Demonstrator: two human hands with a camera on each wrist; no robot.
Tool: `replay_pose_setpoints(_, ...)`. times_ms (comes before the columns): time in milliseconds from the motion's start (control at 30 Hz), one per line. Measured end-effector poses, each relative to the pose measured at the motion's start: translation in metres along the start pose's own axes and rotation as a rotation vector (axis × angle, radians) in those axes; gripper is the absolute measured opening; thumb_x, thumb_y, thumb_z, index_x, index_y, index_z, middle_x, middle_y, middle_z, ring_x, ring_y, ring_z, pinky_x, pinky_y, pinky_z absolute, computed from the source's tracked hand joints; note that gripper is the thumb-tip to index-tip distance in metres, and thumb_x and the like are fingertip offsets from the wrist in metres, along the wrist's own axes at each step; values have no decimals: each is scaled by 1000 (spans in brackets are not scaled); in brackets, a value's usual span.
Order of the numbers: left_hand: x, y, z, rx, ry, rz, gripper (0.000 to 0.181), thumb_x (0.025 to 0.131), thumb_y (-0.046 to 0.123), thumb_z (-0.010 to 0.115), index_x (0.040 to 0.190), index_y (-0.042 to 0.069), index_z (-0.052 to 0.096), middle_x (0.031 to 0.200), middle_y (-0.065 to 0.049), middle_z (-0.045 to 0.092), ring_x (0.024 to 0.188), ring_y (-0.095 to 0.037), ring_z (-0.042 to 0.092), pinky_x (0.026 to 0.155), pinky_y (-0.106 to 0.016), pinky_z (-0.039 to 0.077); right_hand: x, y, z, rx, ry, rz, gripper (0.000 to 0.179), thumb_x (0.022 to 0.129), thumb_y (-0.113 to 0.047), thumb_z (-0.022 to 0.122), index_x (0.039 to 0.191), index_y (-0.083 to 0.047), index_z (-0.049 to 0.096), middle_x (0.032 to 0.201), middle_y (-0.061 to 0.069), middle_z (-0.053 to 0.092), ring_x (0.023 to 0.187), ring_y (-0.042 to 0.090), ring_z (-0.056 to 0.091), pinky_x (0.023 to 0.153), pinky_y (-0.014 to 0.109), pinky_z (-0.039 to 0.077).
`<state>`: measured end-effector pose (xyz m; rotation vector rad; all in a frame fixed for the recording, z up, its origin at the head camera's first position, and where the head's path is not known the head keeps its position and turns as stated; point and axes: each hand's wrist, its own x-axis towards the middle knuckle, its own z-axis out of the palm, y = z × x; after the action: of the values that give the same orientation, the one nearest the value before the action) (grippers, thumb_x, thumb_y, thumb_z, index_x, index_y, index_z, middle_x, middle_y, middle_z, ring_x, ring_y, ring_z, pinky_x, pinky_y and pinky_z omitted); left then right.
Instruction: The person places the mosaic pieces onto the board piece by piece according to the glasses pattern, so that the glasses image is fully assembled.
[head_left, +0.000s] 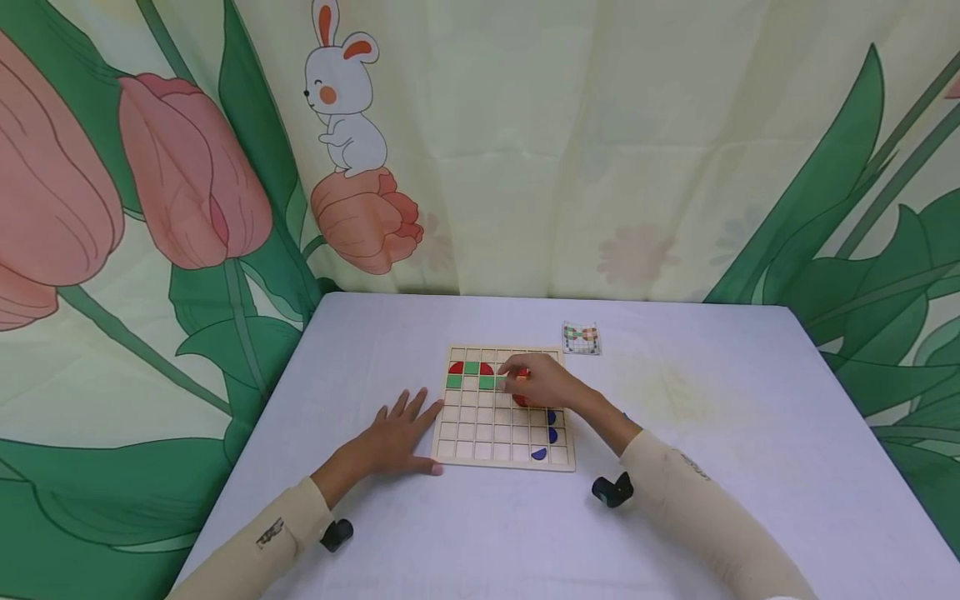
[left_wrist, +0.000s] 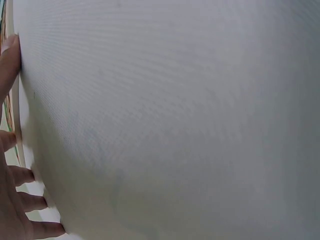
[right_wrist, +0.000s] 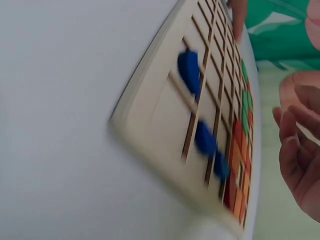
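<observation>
A wooden grid board lies on the table, bearing red, green, orange and blue pieces. My left hand rests flat with spread fingers at the board's left edge; the left wrist view shows its fingers by that edge. Over the board's upper rows is my right hand, its fingers loosely bent above the green pieces. In the right wrist view no piece shows between the fingers of the right hand. Red quarter pieces sit at upper left, blue pieces down the right side. The right hand hides several squares.
A small printed pattern card lies beyond the board's upper right corner. A blue bit shows beside the right forearm. The white-covered table ends at a curtain printed with tulips and a rabbit.
</observation>
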<state>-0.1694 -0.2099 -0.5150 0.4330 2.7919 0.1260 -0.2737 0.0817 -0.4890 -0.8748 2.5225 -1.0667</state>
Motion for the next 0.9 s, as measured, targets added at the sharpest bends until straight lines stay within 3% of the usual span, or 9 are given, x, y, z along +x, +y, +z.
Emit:
replay_pose_setpoints(67,-1,0,0,2,-1,-1,110,75,75,69,161,24,24,168,-14,17,153,-46,13,113,-70,26,-14,9,-10,-3,12,30,27,95,-25,69,117,-8,72,99,-1,71,90,14,60,79,31,52)
replay_pose_setpoints(300,0,0,1,5,-15,-11,111,75,76,69,161,25,22,169,-13,15,154,-45,12,114,-70,24,-71,34,-40,23,-13,189,29,94,-24,71,118,-8,71,98,3,67,68,18,57,59,28,53)
replay_pose_setpoints(500,1,-1,4,3,-14,-6,111,75,77,67,161,25,22,169,-13,14,154,-45,10,115,-70,23,-112,52,-53,-67,-50,238,27,89,-22,77,114,-12,74,101,0,70,78,16,55,61,25,53)
replay_pose_setpoints(667,1,-1,4,5,-8,-4,110,75,77,68,161,25,23,169,-14,15,154,-45,11,114,-70,25,-132,65,-54,-143,-73,244,22,85,-21,81,107,-19,78,102,-4,68,86,13,56,67,21,52)
replay_pose_setpoints(900,0,1,0,6,-15,-5,110,75,76,68,161,25,22,169,-14,14,154,-45,11,114,-70,24,-143,74,-53,-167,-51,204,17,84,-18,82,101,-21,81,98,-5,63,94,12,60,72,19,53)
